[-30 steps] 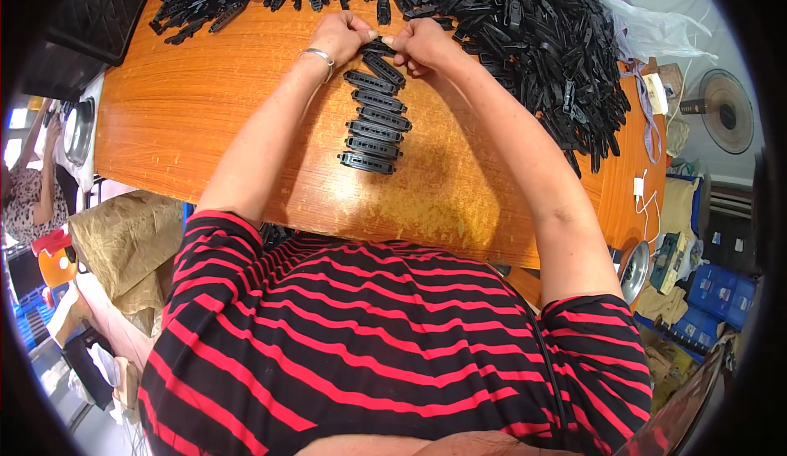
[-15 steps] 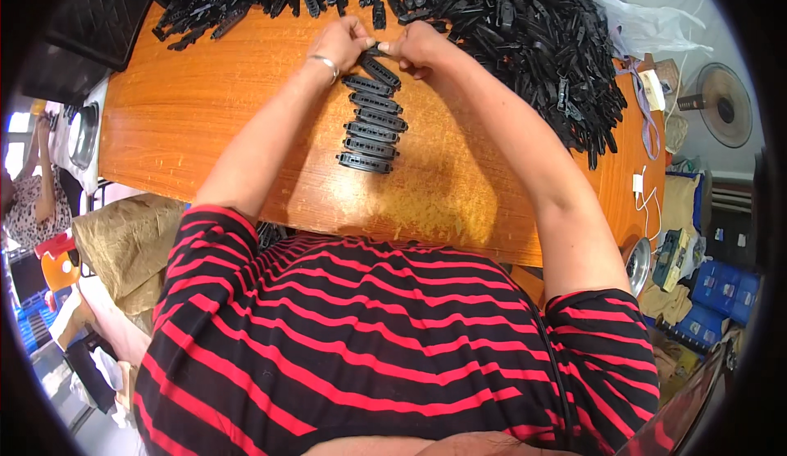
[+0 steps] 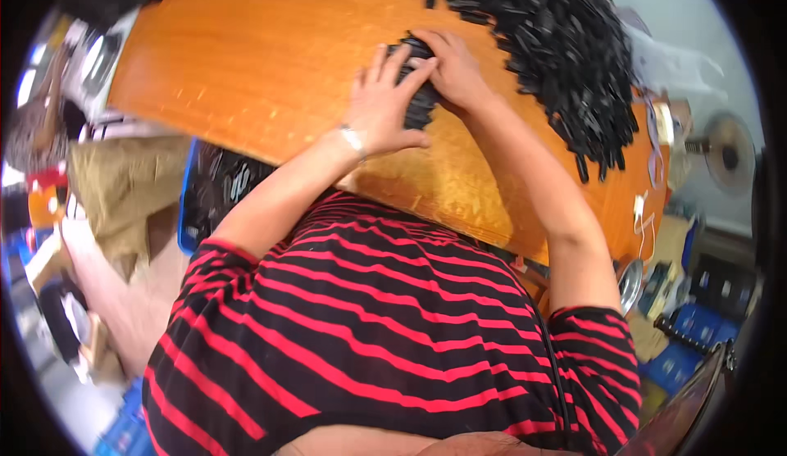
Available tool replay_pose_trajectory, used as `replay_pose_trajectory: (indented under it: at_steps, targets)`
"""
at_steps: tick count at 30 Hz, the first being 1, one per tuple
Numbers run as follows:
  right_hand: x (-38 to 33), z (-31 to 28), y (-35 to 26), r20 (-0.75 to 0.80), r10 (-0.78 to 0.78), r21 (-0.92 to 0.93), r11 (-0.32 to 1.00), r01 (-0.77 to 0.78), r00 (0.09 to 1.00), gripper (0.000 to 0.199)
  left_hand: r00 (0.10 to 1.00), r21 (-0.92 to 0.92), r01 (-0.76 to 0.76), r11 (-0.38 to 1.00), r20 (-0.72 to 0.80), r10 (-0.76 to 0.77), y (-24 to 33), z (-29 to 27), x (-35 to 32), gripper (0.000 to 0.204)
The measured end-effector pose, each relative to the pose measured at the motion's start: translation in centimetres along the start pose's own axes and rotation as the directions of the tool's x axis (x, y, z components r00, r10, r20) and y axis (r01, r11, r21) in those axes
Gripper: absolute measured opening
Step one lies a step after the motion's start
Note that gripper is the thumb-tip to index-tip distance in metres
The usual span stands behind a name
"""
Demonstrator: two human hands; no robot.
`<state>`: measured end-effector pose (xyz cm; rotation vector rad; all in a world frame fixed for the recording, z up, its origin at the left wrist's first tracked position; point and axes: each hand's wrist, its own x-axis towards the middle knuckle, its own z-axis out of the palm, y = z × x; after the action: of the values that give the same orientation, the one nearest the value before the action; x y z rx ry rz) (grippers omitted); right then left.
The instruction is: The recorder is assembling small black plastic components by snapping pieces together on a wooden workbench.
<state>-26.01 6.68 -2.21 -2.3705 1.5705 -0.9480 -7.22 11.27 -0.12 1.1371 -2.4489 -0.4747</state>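
Note:
A short row of slim black plastic pieces (image 3: 420, 113) lies packed together on the wooden table in front of me. My left hand (image 3: 379, 110), with a silvery bracelet at the wrist, lies along the left side of the row, fingers spread and touching it near the far end; its thumb points right by the near end. Curved around the far right end of the row is my right hand (image 3: 457, 72), fingers closed against the pieces. Both hands partly cover the row, and blur hides the pieces' details.
A large heap of similar black pieces (image 3: 557, 54) spreads over the table's (image 3: 246, 71) far and right sides. Below the left edge sits a blue crate (image 3: 190, 202) with dark pieces inside. A fan (image 3: 730, 154) stands at the right, brown sacking (image 3: 123, 186) at the left.
The loosely spaced column of pieces is now squeezed together. My left hand has come down from the far end to the row's left side and spread out. The view has turned and shifted.

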Motion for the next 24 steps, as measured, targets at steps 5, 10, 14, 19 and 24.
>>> replay_pose_trajectory:
  at_steps: [5,10,14,19,24]
  targets:
    - [-0.5,2.3,-1.7,-0.105,-0.035,0.03,0.999,0.038,0.994,0.036,0.988,-0.087,-0.042,0.995,-0.149,0.029,-1.6,1.2,-1.7,0.094]
    - [1.9,7.5,-7.0,-0.107,-0.068,0.025,0.997,0.071,0.992,0.035,0.986,-0.016,0.033,0.999,-0.161,-0.035,-6.0,-2.9,-6.4,0.091]
    - [3.9,12.7,-13.3,-0.093,-0.129,0.08,0.987,0.137,0.987,0.036,0.978,0.049,0.081,0.995,-0.197,-0.07,-10.0,-6.5,-11.9,0.089]
    - [5.3,16.9,-20.4,0.013,-0.126,0.198,0.973,0.121,0.992,0.041,0.975,0.203,0.129,0.971,-0.203,-0.087,-13.4,-11.0,-18.1,0.081]
    - [3.9,17.4,-24.2,0.084,-0.278,0.371,0.9,0.229,0.957,0.04,0.935,0.231,0.248,0.941,-0.311,-0.17,-14.3,-12.0,-23.8,0.067]
